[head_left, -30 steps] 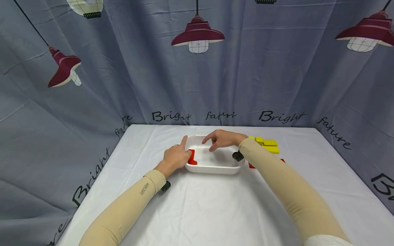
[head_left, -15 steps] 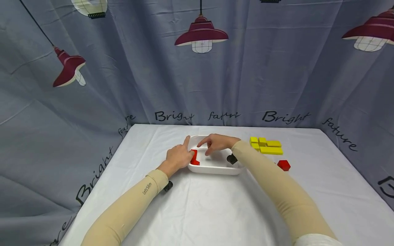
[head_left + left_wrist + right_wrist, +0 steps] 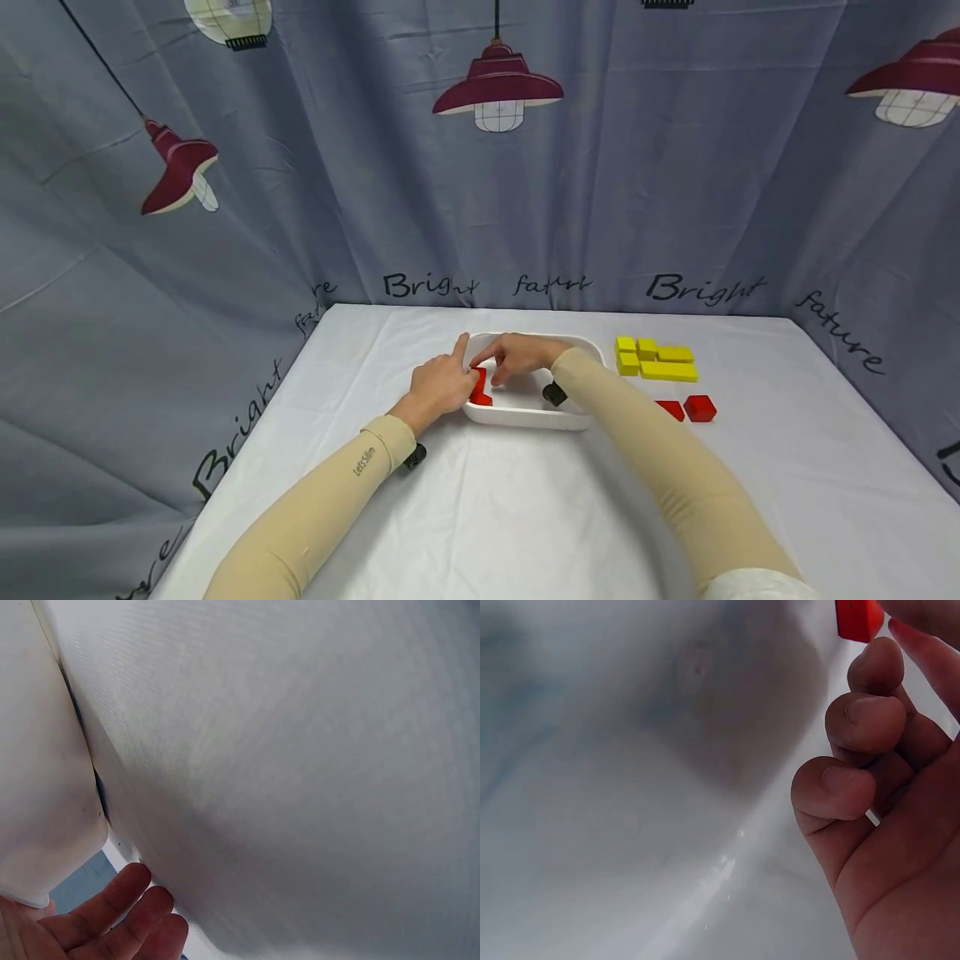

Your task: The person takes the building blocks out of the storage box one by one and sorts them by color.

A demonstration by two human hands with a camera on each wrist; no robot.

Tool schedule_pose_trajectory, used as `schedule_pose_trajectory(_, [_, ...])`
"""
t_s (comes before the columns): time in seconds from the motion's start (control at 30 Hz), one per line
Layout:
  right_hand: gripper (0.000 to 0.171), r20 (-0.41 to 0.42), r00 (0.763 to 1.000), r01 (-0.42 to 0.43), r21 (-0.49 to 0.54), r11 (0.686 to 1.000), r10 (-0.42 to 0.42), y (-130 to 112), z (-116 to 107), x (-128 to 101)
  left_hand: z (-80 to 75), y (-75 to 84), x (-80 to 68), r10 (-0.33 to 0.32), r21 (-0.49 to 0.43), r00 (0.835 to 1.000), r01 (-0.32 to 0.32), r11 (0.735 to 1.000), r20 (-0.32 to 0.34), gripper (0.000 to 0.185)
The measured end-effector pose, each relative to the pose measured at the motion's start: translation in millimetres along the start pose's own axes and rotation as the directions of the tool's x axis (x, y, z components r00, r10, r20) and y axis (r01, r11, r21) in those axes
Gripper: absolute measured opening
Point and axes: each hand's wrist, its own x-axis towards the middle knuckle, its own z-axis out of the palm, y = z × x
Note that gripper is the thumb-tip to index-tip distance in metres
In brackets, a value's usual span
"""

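Note:
A white rectangular tray stands mid-table. One red block sits at its left end. My left hand rests against the tray's left rim with the index finger stretched along it. In the left wrist view its fingers lie loosely on the cloth beside the tray wall. My right hand reaches across the tray and pinches the red block with its fingertips. Its other fingers curl above the tray floor.
A group of yellow blocks lies right of the tray, with two red blocks nearer me. The white tablecloth spreads in front. A grey curtain printed with lamps closes off the back and sides.
My right hand has moved left across the tray to the red block. The left hand stays at the rim. My arm no longer covers the two red blocks on the right.

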Motion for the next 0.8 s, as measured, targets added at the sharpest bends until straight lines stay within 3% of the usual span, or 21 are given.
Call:
schedule_pose_trajectory(0.37, [0.055, -0.002, 0.998, 0.063, -0.090, 0.994, -0.063, -8, -1, 7, -0.3, -2.7, 1.8, 0.008, -0.007, 1.000, -0.008, 1.000, -0.019, 0.070])
schedule_pose_trajectory(0.57, [0.043, -0.035, 0.998, 0.046, -0.143, 0.989, -0.052, -7, -3, 5, -2.2, -1.5, 0.8, -0.001, 0.003, 1.000, 0.001, 1.000, -0.025, 0.069])
schedule_pose_trajectory(0.8, [0.027, -0.077, 0.997, -0.033, -0.114, 0.993, 0.025, -1, 1, -4, 1.7, 0.1, -3.0, -0.002, 0.002, 1.000, 0.002, 1.000, -0.022, 0.069])
